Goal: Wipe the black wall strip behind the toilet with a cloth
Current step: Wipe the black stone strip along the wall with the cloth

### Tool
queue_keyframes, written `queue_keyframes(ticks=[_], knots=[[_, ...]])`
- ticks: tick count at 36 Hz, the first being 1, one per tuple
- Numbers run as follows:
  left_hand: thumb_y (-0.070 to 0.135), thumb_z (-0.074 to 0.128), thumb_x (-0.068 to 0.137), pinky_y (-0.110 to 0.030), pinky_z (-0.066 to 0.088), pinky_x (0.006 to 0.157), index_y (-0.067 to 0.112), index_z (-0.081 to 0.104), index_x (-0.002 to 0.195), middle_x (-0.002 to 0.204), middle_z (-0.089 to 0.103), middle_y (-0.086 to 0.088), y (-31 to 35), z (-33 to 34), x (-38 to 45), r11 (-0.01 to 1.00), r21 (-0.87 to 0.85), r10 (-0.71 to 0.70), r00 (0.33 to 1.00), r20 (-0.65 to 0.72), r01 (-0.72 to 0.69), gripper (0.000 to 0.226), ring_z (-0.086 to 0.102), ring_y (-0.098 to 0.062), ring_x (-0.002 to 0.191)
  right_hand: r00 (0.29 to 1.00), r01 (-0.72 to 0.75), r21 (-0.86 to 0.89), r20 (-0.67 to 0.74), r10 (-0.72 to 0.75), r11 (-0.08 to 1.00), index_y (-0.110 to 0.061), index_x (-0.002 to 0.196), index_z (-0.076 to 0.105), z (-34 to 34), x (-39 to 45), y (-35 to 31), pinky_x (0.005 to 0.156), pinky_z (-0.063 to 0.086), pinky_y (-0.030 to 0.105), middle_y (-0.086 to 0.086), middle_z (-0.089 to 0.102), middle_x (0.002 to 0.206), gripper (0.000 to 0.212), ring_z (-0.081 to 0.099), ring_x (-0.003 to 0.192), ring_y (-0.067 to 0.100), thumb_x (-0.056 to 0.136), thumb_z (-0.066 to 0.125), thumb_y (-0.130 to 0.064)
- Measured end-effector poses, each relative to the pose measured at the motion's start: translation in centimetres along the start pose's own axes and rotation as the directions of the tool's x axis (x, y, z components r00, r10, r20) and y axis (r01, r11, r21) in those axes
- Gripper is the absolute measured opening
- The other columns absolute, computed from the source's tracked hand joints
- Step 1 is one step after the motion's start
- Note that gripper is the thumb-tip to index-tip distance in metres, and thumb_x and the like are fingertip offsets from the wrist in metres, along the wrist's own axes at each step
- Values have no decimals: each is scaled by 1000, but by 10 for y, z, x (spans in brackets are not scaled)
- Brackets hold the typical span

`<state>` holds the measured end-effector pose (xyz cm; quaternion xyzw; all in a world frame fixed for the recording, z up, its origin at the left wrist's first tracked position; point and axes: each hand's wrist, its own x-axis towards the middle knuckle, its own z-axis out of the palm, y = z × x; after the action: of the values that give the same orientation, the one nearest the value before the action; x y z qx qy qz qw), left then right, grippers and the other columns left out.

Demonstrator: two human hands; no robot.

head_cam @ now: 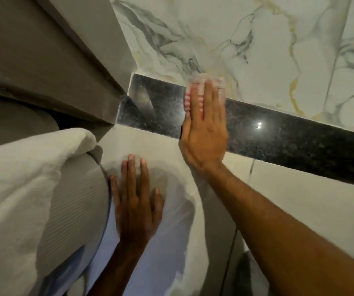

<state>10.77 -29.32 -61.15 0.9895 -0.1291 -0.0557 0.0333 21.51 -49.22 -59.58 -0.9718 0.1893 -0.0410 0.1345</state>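
Black wall strip (289, 135): glossy, speckled, set as a slanting band across the marble-patterned wall tiles (193, 28), running from the grey corner at centre-left down to the right edge of view; bright light spot reflected on its right half.

Cloth (201, 82): white with red stripes, blurred, pressed flat against the strip's upper edge and the tile just above, mostly covered by the right hand.

Right hand (203, 133): laid flat across the strip, palm to the wall, fingers (197, 99) straight and pressed together over the cloth; forearm entering from lower right.

Left hand (135, 210): flat on the pale tile below the strip, fingers (132, 174) slightly spread, thumb out to the right; holding nothing; well apart from the cloth.

Toilet (22, 178): white, rounded, lower left, just beside the left hand; ribbed grey surface along its inner side.

Grey panelling (43, 60): upper left, meeting the strip's left end at the corner.
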Motion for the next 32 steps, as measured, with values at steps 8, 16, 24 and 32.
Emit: queue_keyframes(ticks=[8,16,24,32], knots=[[42,32,110,-67,21,134,7,26,171,180,20,-22,28,2,3,988,-92,129,991,21,-127,70,19,-41,168,939,-331,-24,-101,328,943,-19,174,29,-36,-96,99,139,31,40,2,27,183,64,25,171,23,113,42,-33],[43,40,108,-66,23,133,7,38,167,175,30,-26,95,8,10,908,-133,402,916,13,-397,69,27,-43,164,985,-171,-8,-30,171,985,-23,176,20,-39,-43,120,142,22,39,1,16,186,65,14,173,22,115,40,-35],[42,38,108,-68,22,133,7,38,167,177,26,-25,105,10,16,870,-132,484,873,54,-475,69,25,-44,165,794,-607,-12,-37,606,794,-28,177,11,-84,-140,207,138,31,51,2,14,186,69,15,172,27,115,38,-44],[47,32,109,-67,9,136,9,29,171,178,25,-25,107,15,16,856,-96,510,860,10,-507,73,21,-41,167,754,-652,32,-70,653,757,-18,176,14,-84,-22,218,144,8,42,8,7,186,68,5,174,30,117,39,-41]])
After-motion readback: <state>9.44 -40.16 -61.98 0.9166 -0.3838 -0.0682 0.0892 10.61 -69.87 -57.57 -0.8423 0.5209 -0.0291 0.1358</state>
